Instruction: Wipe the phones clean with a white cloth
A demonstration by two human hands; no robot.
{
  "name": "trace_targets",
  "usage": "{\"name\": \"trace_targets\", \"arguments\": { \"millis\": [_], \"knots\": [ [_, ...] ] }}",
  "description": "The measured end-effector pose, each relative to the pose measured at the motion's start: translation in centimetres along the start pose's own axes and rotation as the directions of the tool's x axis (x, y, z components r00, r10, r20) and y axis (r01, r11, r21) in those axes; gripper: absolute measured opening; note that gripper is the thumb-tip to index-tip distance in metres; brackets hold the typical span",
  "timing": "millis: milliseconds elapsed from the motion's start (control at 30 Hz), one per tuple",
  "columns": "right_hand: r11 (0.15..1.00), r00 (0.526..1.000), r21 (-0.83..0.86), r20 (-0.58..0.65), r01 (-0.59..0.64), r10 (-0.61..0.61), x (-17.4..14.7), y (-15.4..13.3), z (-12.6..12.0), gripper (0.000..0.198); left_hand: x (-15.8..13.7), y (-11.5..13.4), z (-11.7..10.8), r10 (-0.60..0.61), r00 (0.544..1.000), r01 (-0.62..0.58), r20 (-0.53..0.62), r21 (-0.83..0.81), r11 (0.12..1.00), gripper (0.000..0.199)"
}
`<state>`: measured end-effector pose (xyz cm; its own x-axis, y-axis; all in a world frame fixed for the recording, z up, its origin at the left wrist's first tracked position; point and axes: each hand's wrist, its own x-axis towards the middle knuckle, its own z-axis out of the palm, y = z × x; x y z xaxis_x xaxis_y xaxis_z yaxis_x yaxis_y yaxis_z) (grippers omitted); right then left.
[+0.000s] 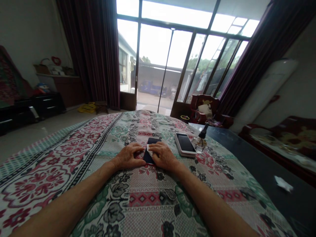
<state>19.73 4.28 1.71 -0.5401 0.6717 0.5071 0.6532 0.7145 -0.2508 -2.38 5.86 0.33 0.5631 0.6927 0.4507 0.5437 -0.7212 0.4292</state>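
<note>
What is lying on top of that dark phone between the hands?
A small white cloth rests on the dark phone, under the right hand. The left hand covers its edge; the rest is hidden.

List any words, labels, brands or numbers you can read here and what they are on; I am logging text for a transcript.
No text can be read.
The dark phone under the left hand and right hand shows no marking.
The white phone: blank screen.
The small bottle: too small to tell.

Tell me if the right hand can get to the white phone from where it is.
Probably yes. The right hand rests on the dark phone, and the white phone lies face up just to its right on the cloth, with nothing between them.
</note>
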Motion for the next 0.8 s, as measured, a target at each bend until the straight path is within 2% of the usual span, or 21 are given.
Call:
{"name": "trace_targets", "arguments": {
  "millis": [167, 267, 367, 467, 567, 667, 800],
  "knots": [
    [0.983, 0.995, 0.152, -0.036, 0.101, -0.097, -0.5, -1.1, 0.4, 0.026, 0.0, -0.2, 0.1, -0.042, 0.999, 0.041, 0.017, 0.031, 0.999, 0.061],
    [0.986, 0.994, 0.130, 0.014, 0.104, -0.107, -0.3, -0.9, 0.3, 0.025, 0.0, -0.4, 0.2, -0.036, 0.999, 0.034, 0.039, 0.037, 0.999, 0.063],
    [1.000, 0.999, -0.017, 0.042, -0.009, 0.010, 0.1, -0.3, -0.3, 0.028, 0.0, -0.5, 0.2, -0.025, 0.999, 0.024, 0.047, 0.028, 0.999, 0.064],
    [0.973, 0.987, -0.181, 0.051, -0.140, 0.152, 0.1, 0.2, -1.0, 0.034, 0.1, -0.6, 0.1, -0.030, 0.998, 0.029, 0.062, 0.017, 0.999, 0.063],
    [0.946, 0.971, -0.251, 0.066, -0.207, 0.230, 0.1, 0.5, -1.4, 0.037, 0.2, -0.6, 0.0, -0.038, 0.995, 0.036, 0.089, 0.016, 0.999, 0.064],
    [0.958, 0.978, -0.228, 0.081, -0.171, 0.194, 0.1, 0.7, -1.2, 0.036, 0.2, -0.7, -0.1, -0.038, 0.993, 0.036, 0.110, 0.018, 0.999, 0.067],
    [0.993, 0.995, -0.110, 0.086, -0.042, 0.051, 0.3, 0.8, -0.6, 0.036, 0.2, -0.9, -0.1, -0.036, 0.993, 0.035, 0.113, 0.015, 0.999, 0.068]
  ]
}}
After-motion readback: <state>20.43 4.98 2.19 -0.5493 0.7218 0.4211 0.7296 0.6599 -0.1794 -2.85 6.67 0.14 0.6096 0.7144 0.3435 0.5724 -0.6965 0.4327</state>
